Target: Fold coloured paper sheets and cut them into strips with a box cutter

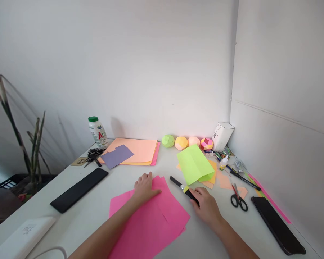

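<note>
Several pink paper sheets [153,223] lie overlapped on the white desk [97,208] in front of me. My left hand [145,187] rests flat on their top edge, fingers together and stretched out. My right hand [207,205] is closed around a black and yellow utility knife [182,187], whose tip points up and left beside the pink sheets. A folded green paper [194,163] lies just beyond the knife.
Orange sheets [136,150] with a purple piece [117,155] lie at the back left, beside a white bottle [98,132] and keys [93,155]. Paper balls [181,142] line the wall. Scissors [238,199], a glue bottle [223,162], pens and a phone [277,225] sit on the right.
</note>
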Demonstrator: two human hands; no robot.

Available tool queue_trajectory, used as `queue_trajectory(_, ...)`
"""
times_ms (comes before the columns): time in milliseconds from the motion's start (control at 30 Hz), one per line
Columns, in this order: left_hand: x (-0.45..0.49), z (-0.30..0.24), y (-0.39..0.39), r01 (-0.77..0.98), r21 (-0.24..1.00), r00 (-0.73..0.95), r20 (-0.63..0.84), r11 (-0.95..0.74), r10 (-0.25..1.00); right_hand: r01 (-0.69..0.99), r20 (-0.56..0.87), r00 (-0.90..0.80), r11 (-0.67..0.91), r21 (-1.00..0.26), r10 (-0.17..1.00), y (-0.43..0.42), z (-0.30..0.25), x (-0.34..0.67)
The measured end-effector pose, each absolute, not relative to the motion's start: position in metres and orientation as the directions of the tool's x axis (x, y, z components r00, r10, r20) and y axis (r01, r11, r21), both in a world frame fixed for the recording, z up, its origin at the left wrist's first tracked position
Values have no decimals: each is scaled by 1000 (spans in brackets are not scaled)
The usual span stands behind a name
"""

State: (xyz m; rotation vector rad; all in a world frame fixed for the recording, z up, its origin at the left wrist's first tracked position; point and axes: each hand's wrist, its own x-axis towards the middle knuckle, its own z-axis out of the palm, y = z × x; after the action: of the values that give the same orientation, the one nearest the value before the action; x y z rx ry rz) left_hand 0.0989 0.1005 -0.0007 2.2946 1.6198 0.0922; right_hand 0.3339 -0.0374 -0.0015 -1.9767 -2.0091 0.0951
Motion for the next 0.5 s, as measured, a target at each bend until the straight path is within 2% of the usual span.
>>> queue_trajectory(200, 89, 4, 107, 828, 476, 415, -164, -297, 895, 964, 177, 14, 34, -263, 984, -37, -2, 335)
queue_trajectory(500, 85, 14, 107, 644, 727, 448, -105, -239, 888, 964, 189, 27, 24, -265, 982, -36, -4, 337)
